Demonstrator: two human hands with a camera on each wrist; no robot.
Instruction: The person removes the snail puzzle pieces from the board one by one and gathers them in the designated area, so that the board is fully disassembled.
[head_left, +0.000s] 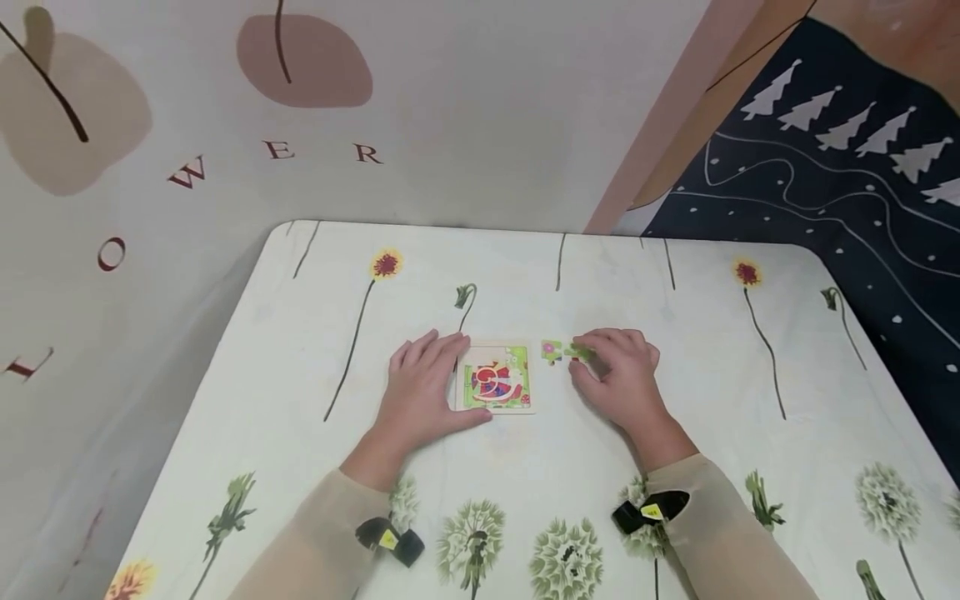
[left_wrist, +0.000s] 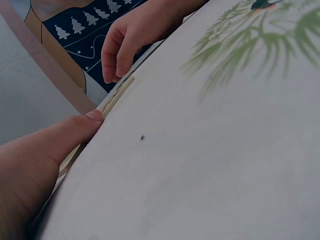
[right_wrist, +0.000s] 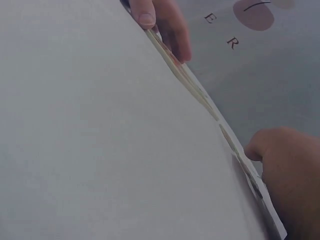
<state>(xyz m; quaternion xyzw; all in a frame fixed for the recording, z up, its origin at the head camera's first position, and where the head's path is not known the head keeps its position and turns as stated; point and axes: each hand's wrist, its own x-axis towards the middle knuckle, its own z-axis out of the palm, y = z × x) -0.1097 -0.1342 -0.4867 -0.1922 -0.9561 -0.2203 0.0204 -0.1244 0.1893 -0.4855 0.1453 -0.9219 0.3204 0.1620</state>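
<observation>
A square wooden jigsaw puzzle board (head_left: pixel 497 397) lies flat in the head view. It carries a red, purple and green picture, and bare wood shows at its upper left. My left hand (head_left: pixel 422 390) is spread around the board's left side, fingertips at the upper left corner and thumb along the near edge. In the left wrist view the thumb (left_wrist: pixel 82 129) touches the board's side. Just right of the board lies a small green puzzle piece (head_left: pixel 552 351) with a pink flower. Beside it my right hand (head_left: pixel 619 375) pinches another green puzzle piece (head_left: pixel 577 352), partly hidden by the fingers.
A white table (head_left: pixel 300 467) printed with flowers and dandelions extends around the board. Behind it hangs a pale wall covering (head_left: pixel 480 125) with letters, and a dark panel with white trees (head_left: pixel 825 183) stands at the right. Each wrist wears a black camera (head_left: pixel 651 510).
</observation>
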